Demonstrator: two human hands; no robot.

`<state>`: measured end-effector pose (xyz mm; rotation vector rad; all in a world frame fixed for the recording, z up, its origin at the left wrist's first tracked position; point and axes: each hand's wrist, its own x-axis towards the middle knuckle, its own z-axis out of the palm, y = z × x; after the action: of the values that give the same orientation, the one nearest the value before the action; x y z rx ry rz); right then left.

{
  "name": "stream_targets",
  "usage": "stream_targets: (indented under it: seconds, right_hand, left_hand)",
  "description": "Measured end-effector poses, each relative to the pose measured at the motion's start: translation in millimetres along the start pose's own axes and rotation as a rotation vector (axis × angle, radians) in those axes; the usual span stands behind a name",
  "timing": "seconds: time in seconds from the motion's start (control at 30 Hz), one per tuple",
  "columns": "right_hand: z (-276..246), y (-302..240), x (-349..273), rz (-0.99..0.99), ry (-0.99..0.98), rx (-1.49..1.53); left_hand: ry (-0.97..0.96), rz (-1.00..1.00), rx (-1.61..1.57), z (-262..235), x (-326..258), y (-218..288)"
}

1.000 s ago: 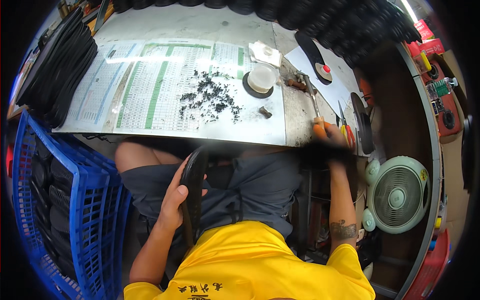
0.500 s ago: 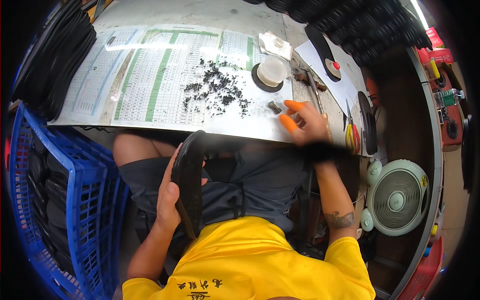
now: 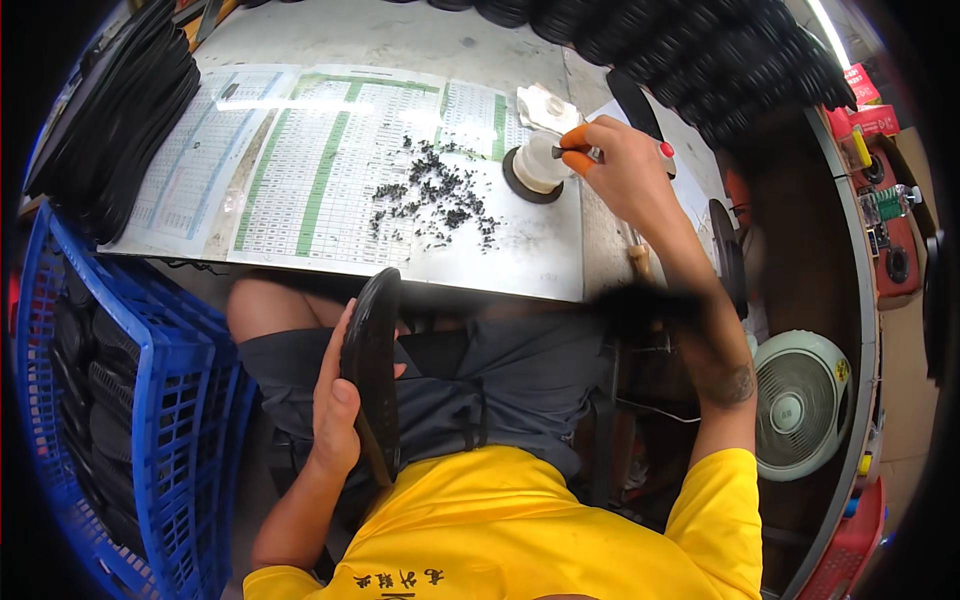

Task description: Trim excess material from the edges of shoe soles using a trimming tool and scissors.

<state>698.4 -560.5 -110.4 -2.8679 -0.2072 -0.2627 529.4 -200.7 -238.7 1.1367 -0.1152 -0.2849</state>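
Observation:
My left hand (image 3: 338,425) is closed around a black shoe sole (image 3: 371,365), held upright on edge above my lap. Over the right part of the table, my right hand (image 3: 632,172), with orange finger covers on thumb and forefinger, pinches a small dark metal piece (image 3: 558,153). That piece is at the rim of a translucent round tub (image 3: 535,172), which stands on a black disc (image 3: 518,188). Whether it touches the tub, I cannot tell. Small black scraps (image 3: 440,190) lie scattered over the printed sheets left of the tub.
Stacked black soles (image 3: 125,120) rise at the table's left, more (image 3: 700,60) at the back right. A folded white cloth (image 3: 546,106) lies behind the tub. Soles fill a blue crate (image 3: 150,400) at left. A pale green fan (image 3: 800,405) stands at right, beyond my right arm.
My right hand has moved up and away from the table's front edge to the tub, taking the small metal piece off the table. My left hand keeps the sole nearly still.

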Motion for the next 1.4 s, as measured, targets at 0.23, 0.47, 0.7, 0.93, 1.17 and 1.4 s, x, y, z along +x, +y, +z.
stream_targets:
  seconds: [0.23, 0.47, 0.7, 0.93, 1.17, 1.4]
  right_hand:
    - [9.5, 5.3, 8.2, -0.117, -0.029, -0.127]
    - [8.2, 5.6, 6.6, -0.077, -0.029, -0.106]
    - [4.5, -63.4, -50.5, 0.065, -0.087, 0.604]
    - [74.2, -161.3, -108.8, -0.454, 0.218, 0.680]
    - [82.1, -158.0, -105.1, -0.267, 0.134, 0.713]
    - [80.3, -166.2, -103.8, -0.165, 0.097, 0.815]
  left_hand:
    - [0.014, 0.032, 0.065, 1.4, 2.0, 0.8]
    - [0.027, 0.034, 0.081, 1.5, 0.8, 2.2]
    - [-0.029, 0.100, -0.002, -2.7, 0.4, -5.7]
    - [-0.029, 0.141, 0.066, -5.3, 0.8, -1.9]
    - [-0.050, 0.118, 0.033, -3.2, -2.4, 2.3]
    - [-0.037, 0.063, -0.052, 0.1, -3.3, 7.3]
